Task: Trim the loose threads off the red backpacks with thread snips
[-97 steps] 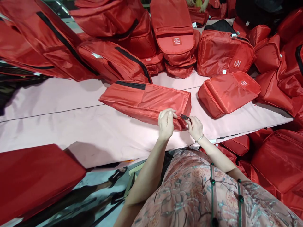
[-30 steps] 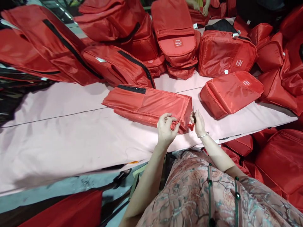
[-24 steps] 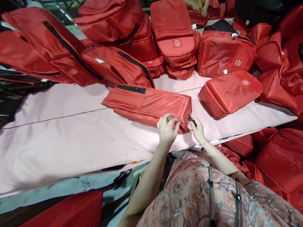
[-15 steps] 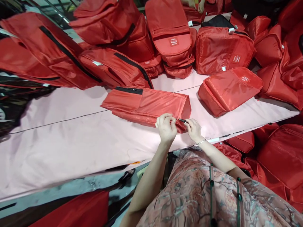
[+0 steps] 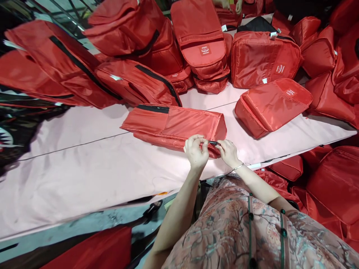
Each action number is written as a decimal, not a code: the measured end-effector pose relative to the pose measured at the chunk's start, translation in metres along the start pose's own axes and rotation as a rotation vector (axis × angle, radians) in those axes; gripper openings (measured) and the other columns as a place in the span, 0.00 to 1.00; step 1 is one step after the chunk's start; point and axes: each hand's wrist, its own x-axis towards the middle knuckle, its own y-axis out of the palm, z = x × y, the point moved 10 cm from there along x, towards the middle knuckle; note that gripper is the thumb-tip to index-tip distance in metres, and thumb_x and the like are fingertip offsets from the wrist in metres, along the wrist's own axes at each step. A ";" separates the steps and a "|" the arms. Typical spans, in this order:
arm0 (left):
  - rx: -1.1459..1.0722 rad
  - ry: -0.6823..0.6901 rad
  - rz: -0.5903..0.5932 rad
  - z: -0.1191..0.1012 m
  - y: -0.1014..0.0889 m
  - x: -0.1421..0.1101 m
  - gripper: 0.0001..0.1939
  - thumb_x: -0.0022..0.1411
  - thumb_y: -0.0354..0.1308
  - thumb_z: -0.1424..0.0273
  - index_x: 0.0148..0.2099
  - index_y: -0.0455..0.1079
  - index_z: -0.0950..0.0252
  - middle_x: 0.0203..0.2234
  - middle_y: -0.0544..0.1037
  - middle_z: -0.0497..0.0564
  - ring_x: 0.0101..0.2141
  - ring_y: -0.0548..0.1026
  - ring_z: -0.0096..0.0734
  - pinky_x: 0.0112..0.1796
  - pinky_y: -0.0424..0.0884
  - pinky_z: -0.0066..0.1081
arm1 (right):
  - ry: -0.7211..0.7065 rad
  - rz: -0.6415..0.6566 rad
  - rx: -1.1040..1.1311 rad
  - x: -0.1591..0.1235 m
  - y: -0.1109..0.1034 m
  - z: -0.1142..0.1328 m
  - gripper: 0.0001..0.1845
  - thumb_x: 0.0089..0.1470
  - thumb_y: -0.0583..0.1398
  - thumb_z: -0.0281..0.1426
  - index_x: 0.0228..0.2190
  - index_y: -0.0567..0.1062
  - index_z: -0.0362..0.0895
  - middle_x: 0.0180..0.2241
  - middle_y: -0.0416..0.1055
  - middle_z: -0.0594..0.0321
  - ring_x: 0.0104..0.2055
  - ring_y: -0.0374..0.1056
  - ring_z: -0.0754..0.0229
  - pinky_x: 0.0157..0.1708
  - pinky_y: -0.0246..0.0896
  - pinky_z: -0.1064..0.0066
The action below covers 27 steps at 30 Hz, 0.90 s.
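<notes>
A red bag piece with a short black zip strip lies on its side in front of me. My left hand is closed in a pinch at the bag's near right edge, gripping the red fabric there. From the right, my right hand holds small dark thread snips, their pointed end reaching the left fingertips. Fingers partly cover the blades, so I cannot tell whether they are apart. A thin dark cord runs by the right wrist, beside a bracelet.
A pink cloth-covered table spans the view. A second red bag lies to the right, and stacked red bags line the back. More red bags are piled below the right edge. Another person's hands show at the far side.
The snips' tip has moved left against my left fingertips, with my right hand shifting slightly that way. My left hand keeps its pinch and the bag stays in place.
</notes>
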 end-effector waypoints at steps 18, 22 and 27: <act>-0.158 0.059 -0.022 -0.005 -0.026 -0.029 0.13 0.65 0.45 0.65 0.32 0.66 0.63 0.37 0.73 0.52 0.41 0.68 0.33 0.44 0.61 0.35 | 0.331 -0.147 0.594 0.029 -0.003 -0.016 0.18 0.46 0.61 0.43 0.26 0.63 0.43 0.24 0.58 0.70 0.26 0.55 0.66 0.29 0.53 0.73; -0.171 0.033 -0.048 -0.001 -0.036 -0.044 0.13 0.65 0.45 0.64 0.32 0.66 0.62 0.37 0.73 0.53 0.41 0.68 0.34 0.43 0.62 0.36 | 0.326 -0.086 0.641 0.028 0.009 0.001 0.20 0.47 0.60 0.44 0.21 0.58 0.45 0.21 0.51 0.72 0.24 0.48 0.67 0.26 0.49 0.74; -0.132 0.094 0.019 0.028 -0.047 -0.043 0.12 0.65 0.44 0.67 0.35 0.69 0.61 0.39 0.76 0.53 0.42 0.70 0.34 0.46 0.61 0.38 | 0.355 -0.038 0.773 0.013 0.017 0.010 0.18 0.46 0.61 0.43 0.22 0.60 0.45 0.21 0.52 0.73 0.22 0.48 0.68 0.24 0.49 0.75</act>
